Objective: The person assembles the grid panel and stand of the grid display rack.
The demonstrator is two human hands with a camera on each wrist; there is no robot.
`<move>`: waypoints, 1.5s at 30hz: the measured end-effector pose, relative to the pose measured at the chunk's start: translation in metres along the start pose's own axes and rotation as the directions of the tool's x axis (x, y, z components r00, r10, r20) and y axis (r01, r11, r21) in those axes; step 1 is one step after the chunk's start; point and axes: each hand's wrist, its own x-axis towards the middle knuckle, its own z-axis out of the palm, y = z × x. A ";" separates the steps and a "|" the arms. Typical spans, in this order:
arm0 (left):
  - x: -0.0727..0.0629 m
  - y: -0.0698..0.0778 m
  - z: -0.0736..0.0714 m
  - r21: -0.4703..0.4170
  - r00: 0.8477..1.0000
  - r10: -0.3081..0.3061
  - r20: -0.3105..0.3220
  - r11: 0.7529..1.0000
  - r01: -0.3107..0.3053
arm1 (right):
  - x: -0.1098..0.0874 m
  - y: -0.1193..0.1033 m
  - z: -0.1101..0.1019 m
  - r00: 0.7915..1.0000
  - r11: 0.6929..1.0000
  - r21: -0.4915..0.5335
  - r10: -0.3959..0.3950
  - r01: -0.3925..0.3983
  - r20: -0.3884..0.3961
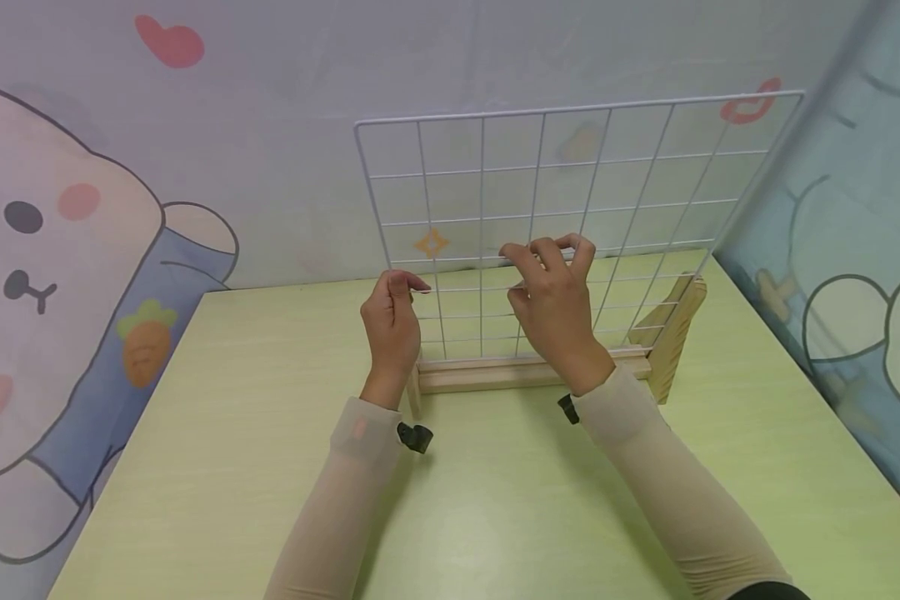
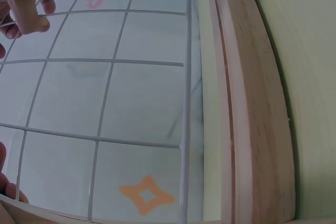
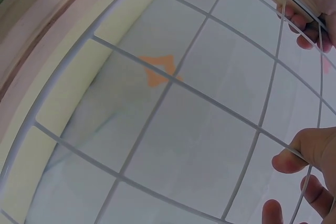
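Observation:
A white wire grid panel (image 1: pixel 547 110) leans back above a pale wooden stand (image 1: pixel 495 381). My left hand (image 1: pixel 393 321) grips the panel's left edge low down, thumb in front and fingertips behind. Near the middle, my right hand (image 1: pixel 558 304) holds the wires, its bent fingers reaching through the squares; the right wrist view shows its thumb (image 3: pixel 291 160) against a wire. In the left wrist view, the panel's bottom wire (image 2: pixel 186 103) runs alongside the grooved wooden bar (image 2: pixel 262 103), with a gap between them. Whether they touch farther along is hidden.
The stand's right end piece (image 1: pixel 678 333) slants up beside the panel. Beneath everything lies a light yellow-green tabletop (image 1: pixel 480 517). A printed cloth backdrop (image 1: pixel 285 167) rises behind the table, and another printed side (image 1: pixel 855 275) stands at the right.

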 end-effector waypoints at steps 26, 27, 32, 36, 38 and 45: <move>-0.001 0.001 0.000 -0.015 1.000 -0.026 0.006 1.000 0.026 | -0.010 0.002 0.006 1.000 1.000 -0.004 0.015 -0.015 0.008; -0.001 0.001 0.000 -0.017 1.000 -0.026 0.005 1.000 0.026 | -0.010 0.002 0.006 1.000 1.000 -0.007 0.017 -0.017 0.006; -0.002 0.000 0.000 -0.030 1.000 -0.022 -0.002 0.999 0.022 | -0.012 0.003 0.008 1.000 1.000 0.004 0.020 -0.020 0.013; -0.002 0.000 0.000 -0.039 1.000 -0.025 -0.005 0.999 0.024 | -0.013 0.003 0.009 1.000 1.000 -0.007 0.022 -0.022 0.014; -0.001 0.000 0.001 -0.042 1.000 -0.027 -0.005 0.999 0.026 | -0.014 0.003 0.009 1.000 1.000 -0.012 0.022 -0.022 0.014; -0.001 0.000 0.001 -0.054 0.999 -0.032 -0.007 0.998 0.032 | -0.016 0.003 0.011 1.000 1.000 0.006 0.013 -0.013 0.018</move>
